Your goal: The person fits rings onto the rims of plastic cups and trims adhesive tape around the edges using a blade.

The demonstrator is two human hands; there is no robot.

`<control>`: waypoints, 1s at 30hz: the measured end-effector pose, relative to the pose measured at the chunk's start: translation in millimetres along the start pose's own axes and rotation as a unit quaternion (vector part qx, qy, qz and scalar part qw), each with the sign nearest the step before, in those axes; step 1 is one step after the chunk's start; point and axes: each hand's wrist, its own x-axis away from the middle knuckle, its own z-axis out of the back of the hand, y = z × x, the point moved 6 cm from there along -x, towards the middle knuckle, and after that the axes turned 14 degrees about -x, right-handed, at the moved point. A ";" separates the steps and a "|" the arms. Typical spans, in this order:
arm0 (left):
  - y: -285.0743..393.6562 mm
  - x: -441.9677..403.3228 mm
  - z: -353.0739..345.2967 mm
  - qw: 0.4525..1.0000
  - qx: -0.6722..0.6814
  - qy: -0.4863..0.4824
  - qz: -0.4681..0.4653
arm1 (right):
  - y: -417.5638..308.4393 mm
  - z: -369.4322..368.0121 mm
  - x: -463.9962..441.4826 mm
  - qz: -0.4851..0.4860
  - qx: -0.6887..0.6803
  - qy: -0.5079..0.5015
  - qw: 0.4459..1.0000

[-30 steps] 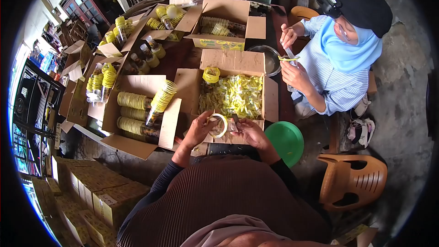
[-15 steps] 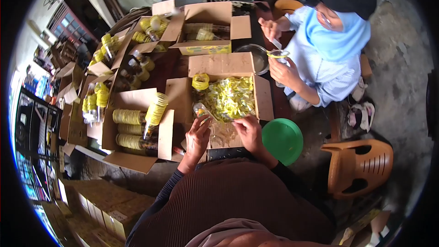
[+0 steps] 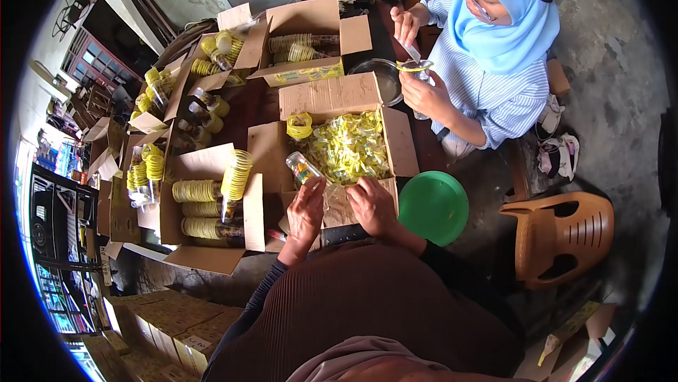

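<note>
Centre box: small yellow packets (image 3: 349, 145) are held in an open brown cardboard box (image 3: 332, 97).
Left box (image 3: 254, 221): yellow ringed stacks (image 3: 196, 191) are contained.
Left hand (image 3: 305, 214): clamped on a clear cylindrical container (image 3: 301, 167), above the centre box's near-left corner.
Right hand (image 3: 373, 207): fingers curled near the packets; grip cannot be told.

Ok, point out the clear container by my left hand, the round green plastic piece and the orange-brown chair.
Clear container (image 3: 301, 167): head view, on its side wall.
Green plastic piece (image 3: 433, 208): head view, middle of its face.
Orange-brown chair (image 3: 541, 235): head view, solid part beside its slots.
</note>
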 end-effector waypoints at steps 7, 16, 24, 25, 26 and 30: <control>-3.3 14.2 -17.6 1.000 0.006 -0.013 -0.004 | 10.6 -12.7 -7.4 -0.020 -0.010 -0.031 0.999; -27.0 6.1 -5.7 0.988 0.071 0.059 0.121 | 62.7 -31.2 11.6 -0.094 -0.061 0.024 0.993; -42.6 16.2 -21.5 0.948 0.203 0.010 0.246 | 107.1 -58.9 36.4 -0.078 -0.094 -0.033 0.992; -42.9 15.6 -23.2 0.945 0.217 0.005 0.244 | 109.2 -62.6 38.3 -0.077 -0.096 -0.036 0.992; -46.3 18.3 -28.7 0.942 0.235 0.000 0.239 | 115.3 -66.6 41.1 -0.106 -0.101 -0.042 0.988; -47.9 31.8 -47.4 0.821 0.449 -0.041 0.350 | 111.7 -55.1 34.5 -0.072 -0.014 -0.016 0.997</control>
